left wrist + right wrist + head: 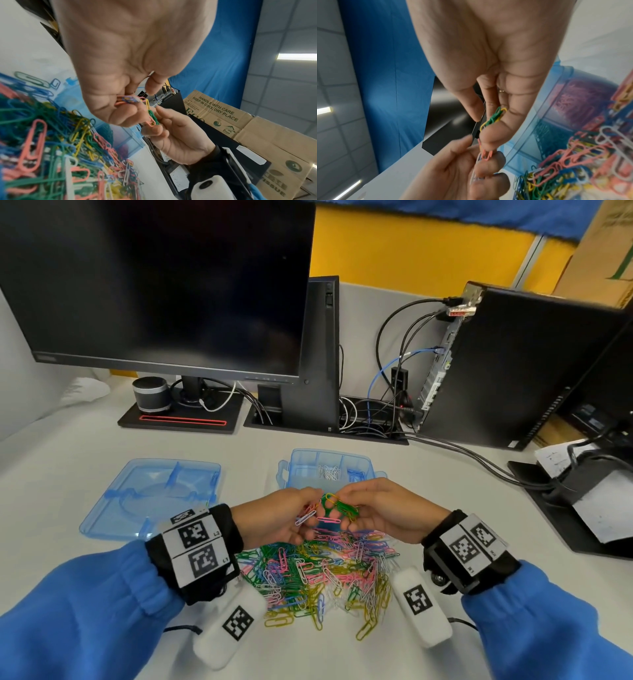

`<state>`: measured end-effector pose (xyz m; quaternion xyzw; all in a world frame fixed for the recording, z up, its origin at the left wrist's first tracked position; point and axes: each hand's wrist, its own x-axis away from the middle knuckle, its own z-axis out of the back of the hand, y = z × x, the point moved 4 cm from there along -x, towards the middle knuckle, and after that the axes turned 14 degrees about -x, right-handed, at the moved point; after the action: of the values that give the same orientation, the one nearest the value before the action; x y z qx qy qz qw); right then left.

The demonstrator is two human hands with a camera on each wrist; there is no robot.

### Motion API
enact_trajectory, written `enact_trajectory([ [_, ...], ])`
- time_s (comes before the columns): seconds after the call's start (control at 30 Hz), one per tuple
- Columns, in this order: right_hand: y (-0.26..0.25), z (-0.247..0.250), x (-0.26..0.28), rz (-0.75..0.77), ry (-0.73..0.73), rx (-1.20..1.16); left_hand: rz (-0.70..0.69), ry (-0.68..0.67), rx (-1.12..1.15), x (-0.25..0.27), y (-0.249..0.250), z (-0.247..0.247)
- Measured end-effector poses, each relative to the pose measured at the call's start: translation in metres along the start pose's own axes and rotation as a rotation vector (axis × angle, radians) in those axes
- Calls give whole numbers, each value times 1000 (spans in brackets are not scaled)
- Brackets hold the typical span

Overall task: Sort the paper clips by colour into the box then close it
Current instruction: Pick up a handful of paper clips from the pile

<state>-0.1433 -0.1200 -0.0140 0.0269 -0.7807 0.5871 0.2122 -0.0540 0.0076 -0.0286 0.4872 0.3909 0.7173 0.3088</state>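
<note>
Seen from the head view, linked wire clips (330,508) are pinched between the left hand (274,520) and right hand (387,513), over the loose pile (315,573) at the desk's near edge; the translucent blue box (329,467) is partly hidden. In the left wrist view, pink clips (125,101) are gripped, blurred. In the right wrist view, green clips (494,116) are held.

Translucent blue box (374,477); pink, green, yellow, blue, white paper clips (318,570).

head: above, downward | wrists: close, along fingers | shared: clips (330,510)
</note>
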Motion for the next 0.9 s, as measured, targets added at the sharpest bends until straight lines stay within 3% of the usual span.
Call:
enact_trajectory([
  [0.27,-4,1,2,91,0,115,-115,20,36,1,2,0],
  [0.5,-25,-7,1,140,-24,334,-293,300,-383,0,22,23],
  [0.67,-51,-9,-6,192,-42,370,-447,443,-416,0,42,37],
  [0.9,-44,6,-12,102,24,505,-385,572,-572,-2,33,54],
])
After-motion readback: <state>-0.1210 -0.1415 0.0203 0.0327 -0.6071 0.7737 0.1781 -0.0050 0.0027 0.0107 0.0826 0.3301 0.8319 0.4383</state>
